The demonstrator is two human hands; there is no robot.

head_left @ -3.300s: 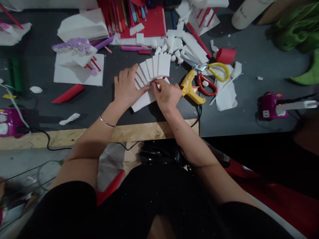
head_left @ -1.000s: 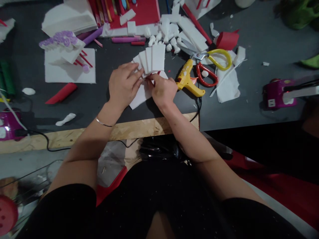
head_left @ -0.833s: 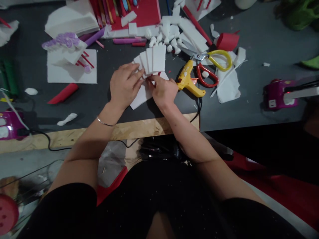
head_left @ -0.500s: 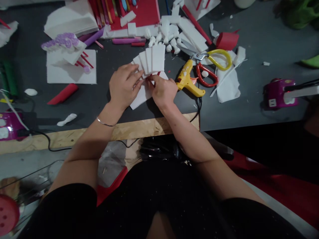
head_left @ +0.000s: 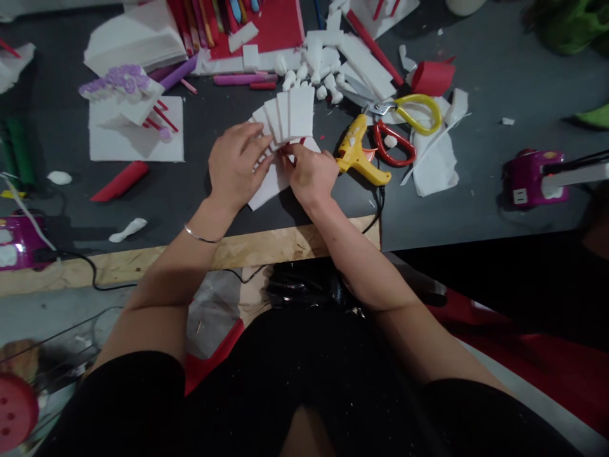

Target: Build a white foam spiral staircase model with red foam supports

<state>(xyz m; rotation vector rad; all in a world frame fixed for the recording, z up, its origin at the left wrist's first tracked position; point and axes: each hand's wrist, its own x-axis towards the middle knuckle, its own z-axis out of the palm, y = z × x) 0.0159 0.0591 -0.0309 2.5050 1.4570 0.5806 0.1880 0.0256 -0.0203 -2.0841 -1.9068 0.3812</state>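
Observation:
A fan of overlapping white strips, foam or thick paper, spreads on the dark table in front of me. My left hand curls round its left side, fingers and thumb gripping the lower strips. My right hand is closed, with its fingertips pinched at the fan's narrow lower end. What they pinch is hidden; a bit of red shows beside them. Under both hands lies a flat white sheet. Just right of my right hand rests a yellow glue gun.
Scissors with yellow and red handles lie beyond the glue gun. White scraps and a red roll are scattered behind. At left stands a white model with purple trim. Purple power sockets sit at both sides.

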